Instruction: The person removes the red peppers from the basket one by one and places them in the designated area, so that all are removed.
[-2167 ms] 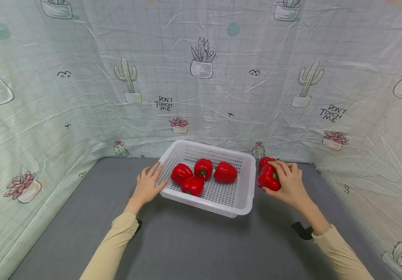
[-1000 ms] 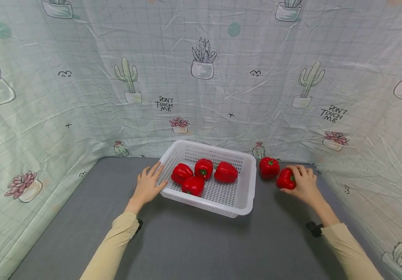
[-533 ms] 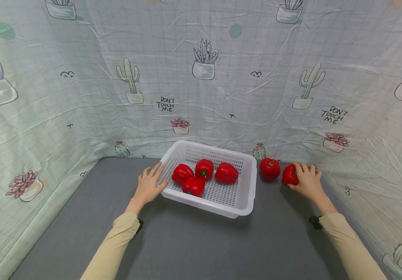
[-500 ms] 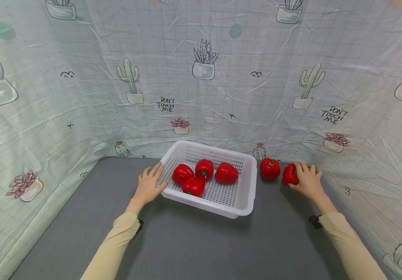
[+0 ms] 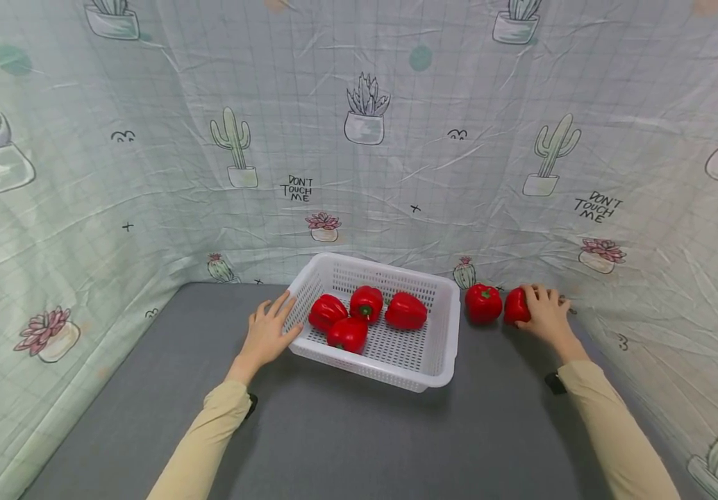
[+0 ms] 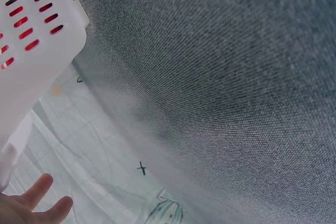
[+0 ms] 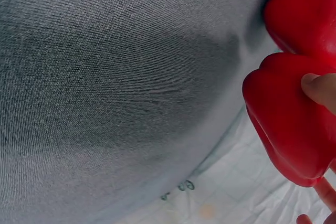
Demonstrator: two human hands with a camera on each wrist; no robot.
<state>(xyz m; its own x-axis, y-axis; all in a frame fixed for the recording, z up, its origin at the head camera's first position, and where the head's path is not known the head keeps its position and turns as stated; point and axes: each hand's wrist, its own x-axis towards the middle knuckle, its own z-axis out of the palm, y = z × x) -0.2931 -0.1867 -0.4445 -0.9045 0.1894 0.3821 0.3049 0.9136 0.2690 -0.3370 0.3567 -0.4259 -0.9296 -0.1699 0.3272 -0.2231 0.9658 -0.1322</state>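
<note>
My right hand [image 5: 548,317] grips a red bell pepper [image 5: 516,307] at the back right of the table. In the right wrist view the thumb presses one side of this pepper [image 7: 291,119], with fingertips partly visible at its far side. A second red bell pepper [image 5: 483,303] sits just left of it, its green stem up. My left hand [image 5: 267,332] touches the left rim of a white plastic basket [image 5: 359,367], fingers spread and fairly straight. Inside the basket lie several red bell peppers [image 5: 405,311], some touching one another.
Dark grey cloth covers the table [image 5: 359,444]. A pale curtain [image 5: 421,160] printed with cacti hangs close behind the basket and along both sides. A dark wrist strap part [image 5: 555,383] shows at my right sleeve.
My right hand has carried its bell pepper rightward and slightly back, away from the basket, which reveals the second pepper behind. The left hand and the basket have stayed in place.
</note>
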